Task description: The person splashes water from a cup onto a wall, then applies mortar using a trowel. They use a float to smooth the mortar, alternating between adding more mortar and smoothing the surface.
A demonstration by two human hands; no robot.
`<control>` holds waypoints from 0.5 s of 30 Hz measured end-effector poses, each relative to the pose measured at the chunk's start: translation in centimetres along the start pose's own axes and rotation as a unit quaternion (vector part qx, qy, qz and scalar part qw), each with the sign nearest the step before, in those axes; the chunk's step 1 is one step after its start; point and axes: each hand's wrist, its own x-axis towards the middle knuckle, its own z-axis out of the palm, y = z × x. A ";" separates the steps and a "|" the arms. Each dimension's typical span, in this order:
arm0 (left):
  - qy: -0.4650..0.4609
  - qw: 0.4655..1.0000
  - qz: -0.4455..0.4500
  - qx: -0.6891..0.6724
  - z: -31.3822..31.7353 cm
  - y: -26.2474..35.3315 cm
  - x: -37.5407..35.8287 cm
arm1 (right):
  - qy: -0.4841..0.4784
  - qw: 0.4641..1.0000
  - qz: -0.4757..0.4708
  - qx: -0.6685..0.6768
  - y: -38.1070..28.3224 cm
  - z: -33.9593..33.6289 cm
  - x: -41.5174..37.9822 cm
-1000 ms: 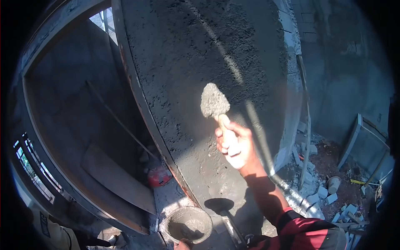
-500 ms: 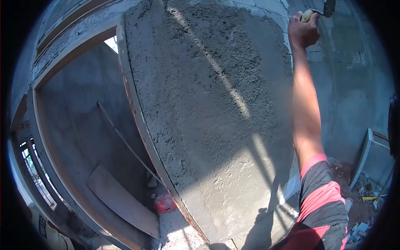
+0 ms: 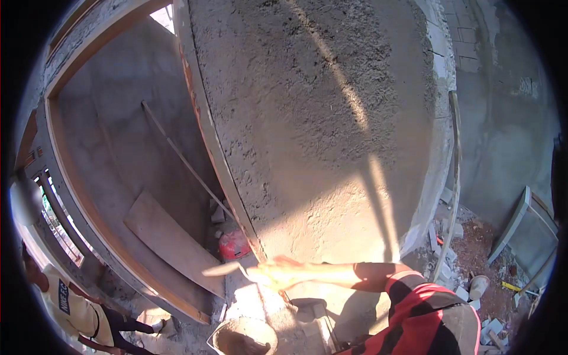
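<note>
My right hand (image 3: 275, 273) is closed round the handle of a trowel (image 3: 222, 270), whose blade points left. Hand and trowel are low in the view, above and just behind a bucket (image 3: 244, 337) with grey material inside. The arm, in a red and black sleeve, reaches across from the lower right. Ahead stands a wall coated in wet grey plaster (image 3: 307, 142), rough in its upper part and smoother below, with a strip of sunlight across it. My left hand does not show.
A wooden door frame (image 3: 204, 127) borders the plaster. Beyond it lean a board (image 3: 171, 242) and a pole (image 3: 177, 151), near a red rounded object (image 3: 235, 244). A person (image 3: 77, 307) is at lower left. A thin pole (image 3: 454, 177), rubble (image 3: 473, 236) and a framed panel (image 3: 526, 234) are right.
My right hand has come down and left with the trowel, from the upper right to above the bucket. The view has tilted lower, and the bucket and the person now show.
</note>
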 end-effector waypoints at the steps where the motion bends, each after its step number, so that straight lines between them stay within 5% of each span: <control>1: -0.029 0.996 0.058 0.066 -1.8 0.9 -0.4 | -0.125 0.988 0.014 0.090 -2.6 4.5 -2.2; 4: -0.102 0.939 0.232 0.232 -3.7 3.1 -1.0 | -0.271 0.948 0.028 0.163 -6.0 18.9 -5.7; 5: -0.133 0.985 0.113 0.006 -2.6 2.9 -1.4 | -0.288 0.942 0.076 0.156 -7.6 22.0 -5.5; 6: -0.153 0.963 -0.012 -0.222 -1.9 2.9 -2.0 | -0.304 0.932 0.127 0.149 -8.7 25.0 -5.3; 8: -0.220 0.961 0.052 -0.162 -5.5 6.3 -3.0 | -0.309 0.923 0.183 0.136 -12.1 26.9 -5.3; 10: -0.287 0.945 0.099 -0.120 -8.3 9.1 -3.2 | -0.189 0.974 0.059 0.107 -16.4 31.2 -9.7; 12: -0.314 0.938 0.109 -0.098 -7.8 7.8 -1.9 | -0.322 0.939 0.062 0.107 -17.6 26.1 -9.3; 14: -0.360 0.919 0.115 -0.113 -8.9 9.1 -1.8 | -0.308 0.928 0.151 0.144 -16.7 22.1 -8.8; 15: -0.381 0.910 0.117 -0.111 -9.4 9.9 -1.9 | -0.201 0.952 0.191 0.127 -16.7 24.2 -9.9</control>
